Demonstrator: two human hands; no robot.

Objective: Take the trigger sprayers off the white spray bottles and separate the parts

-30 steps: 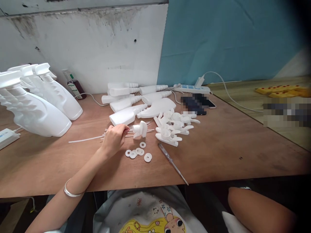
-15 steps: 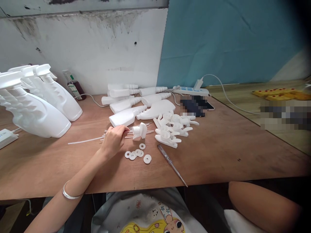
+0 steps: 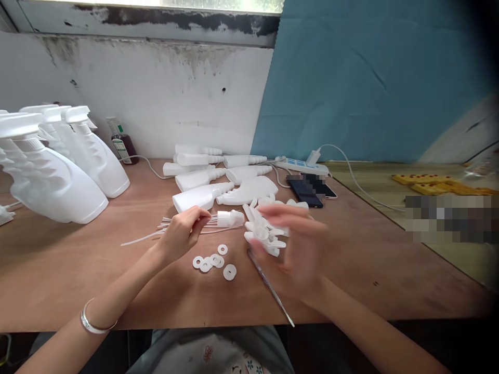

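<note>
My left hand [image 3: 185,228] is closed in a pinch on a thin white dip tube, just left of a white spray head [image 3: 230,218]. The fingers partly hide the tube. More thin white tubes [image 3: 166,224] lie behind and beside this hand. My right hand [image 3: 300,244], blurred by motion, hovers over the right side of a pile of white trigger spray heads [image 3: 259,234]. Its thumb and fingers are apart, with nothing seen between them. Several white ring washers [image 3: 205,265] lie in front of the left hand. A clear-handled screwdriver [image 3: 268,285] lies below the right hand.
Several empty-necked white bottles [image 3: 202,197] lie at the back. Assembled spray bottles [image 3: 58,176] stand on the left, near a dark glass bottle [image 3: 123,145]. Phones [image 3: 306,189] and a power strip [image 3: 300,165] with cables are at the back right.
My right hand has come up from below the table edge to the trigger spray heads. The spray head by my left hand has turned onto another side. The view has tilted upward.
</note>
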